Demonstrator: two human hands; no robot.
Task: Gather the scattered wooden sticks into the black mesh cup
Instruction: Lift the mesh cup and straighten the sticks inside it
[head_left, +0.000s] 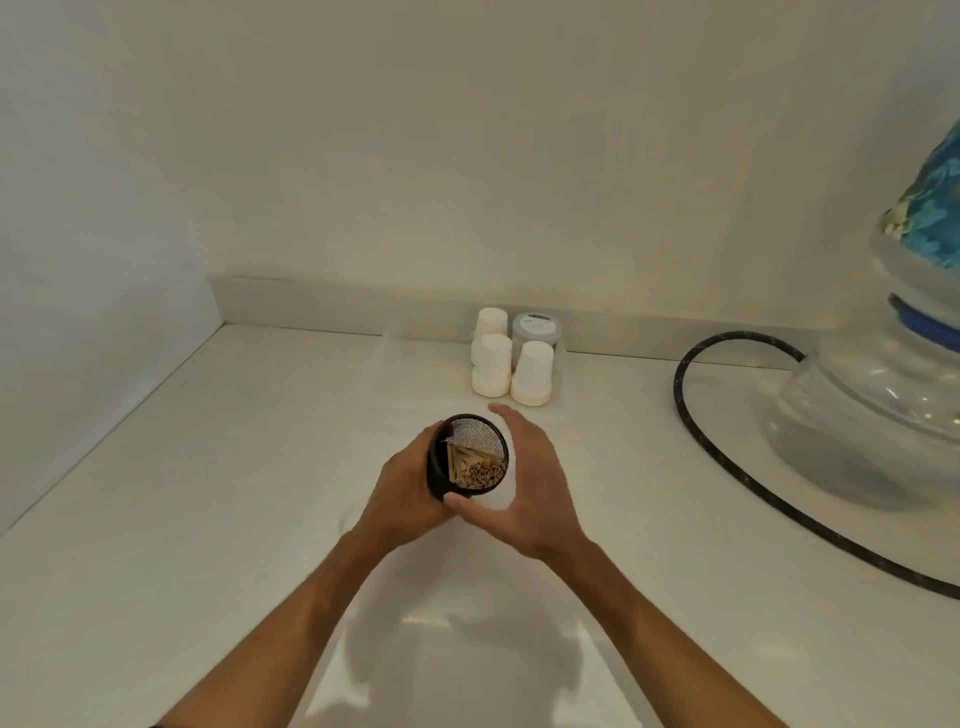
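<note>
The left hand (402, 491) grips the one black mesh cup (467, 457), tilted, above the near worktop (234, 467); the right hand (519, 493) hovers beside it, fingers relaxed. The wooden sticks (475, 467), too many to count, sit inside, none scattered: gathering looks finished, so setting the cup upright seems next. Three white cups (532, 374) stand far.

The cup (439, 470) is black mesh, tilted with its mouth toward the camera, gripped in the left hand (402, 491); the sticks (475, 467), pale wood, lie bundled inside, just left of the open right hand (524, 488).
</note>
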